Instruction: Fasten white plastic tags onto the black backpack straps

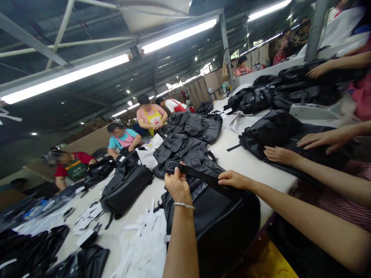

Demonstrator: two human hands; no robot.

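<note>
My left hand [177,184], with a twisted silver bracelet at the wrist, is closed on a black plastic buckle [171,166] at the end of a strap. A wide black strap [199,174] runs from there to my right hand [234,180], whose fingers are pinched on its other part. Beneath both hands lies a black backpack [214,216] with a smooth, leather-like surface. A shiny, crinkled strip [199,191] shows on it below the strap. More black backpacks [185,148] are piled just beyond.
Left of me are white paper strips [145,239] and another black backpack [127,189] on the pale table [116,243]. A co-worker's hands [279,155] rest on a backpack [275,133] at the right. Several people stand along the far side. A metal post [227,46] rises behind.
</note>
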